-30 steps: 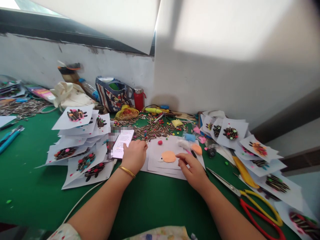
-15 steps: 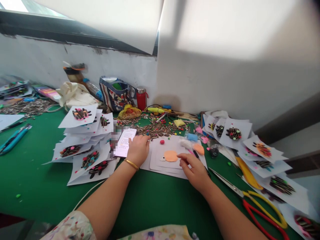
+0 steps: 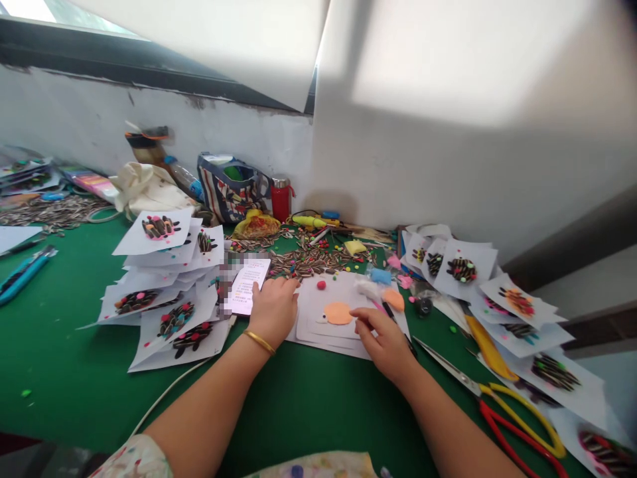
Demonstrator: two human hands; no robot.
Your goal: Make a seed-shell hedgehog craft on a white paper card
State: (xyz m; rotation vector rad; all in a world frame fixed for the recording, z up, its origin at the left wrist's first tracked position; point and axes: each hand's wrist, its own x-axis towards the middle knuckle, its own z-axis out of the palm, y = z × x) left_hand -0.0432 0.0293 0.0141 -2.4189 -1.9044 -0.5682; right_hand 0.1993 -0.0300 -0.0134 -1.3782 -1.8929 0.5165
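A flat orange clay shape (image 3: pixel 338 313) with a small white tip and a dark dot at its left end lies on a stack of white paper (image 3: pixel 318 337). My right hand (image 3: pixel 383 342) rests by its right edge, index finger stretched out and touching or nearly touching it, the other fingers loosely bent with nothing visible in them. On the left, my left hand (image 3: pixel 275 309) lies with fingers extended between the paper and a lit phone (image 3: pixel 250 285), its thumb at the phone's right side. A red clay ball (image 3: pixel 321 285) sits on the paper above the orange shape.
Sunflower seeds (image 3: pixel 308 259) spread behind the paper. Stacked cards with seed pictures stand left (image 3: pixel 149 265) and right (image 3: pixel 527 338). Large scissors (image 3: pixel 480 388) lie right of my right forearm. A black pen (image 3: pixel 398 325), orange clay (image 3: pixel 394 300) and a red flask (image 3: pixel 281 199) are nearby.
The view has shifted slightly. Both hands keep nearly the same places and poses, with the left fingers a little lower beside the phone. The orange shape stays on the paper.
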